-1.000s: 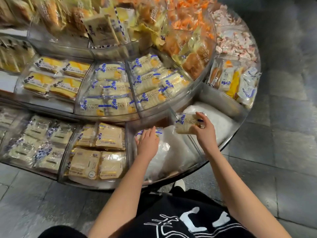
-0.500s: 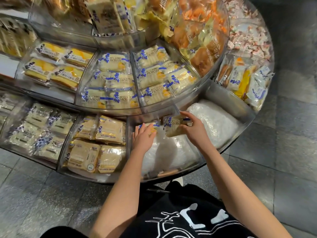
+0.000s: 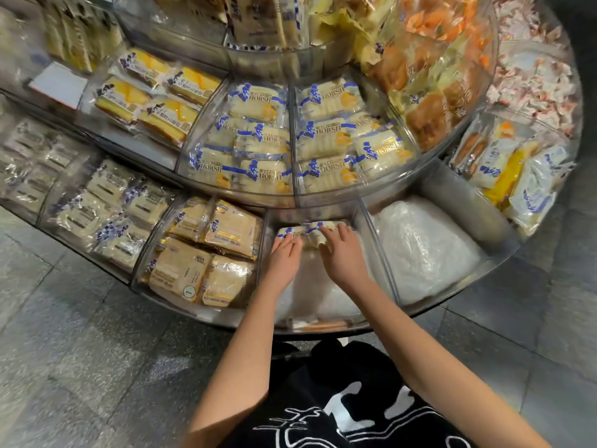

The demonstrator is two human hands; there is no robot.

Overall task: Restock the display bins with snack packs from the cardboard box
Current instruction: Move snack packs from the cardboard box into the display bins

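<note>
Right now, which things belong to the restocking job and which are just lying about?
In the job: left hand, right hand, two blue-and-white snack packs under them, clear plastic bin lined with white padding.
Lying about: gold-labelled packs, yellow cake slices, orange wrapped snacks.

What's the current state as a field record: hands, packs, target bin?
left hand: fingers straight, resting on left snack pack
right hand: grip on right snack pack, fingers over it, thumb at near edge
pack layout: side by side at the back of the bin
target bin: lower tier, lined with white plastic
neighbour bin to the right: holds a white plastic bag
cardboard box: not in view
</note>
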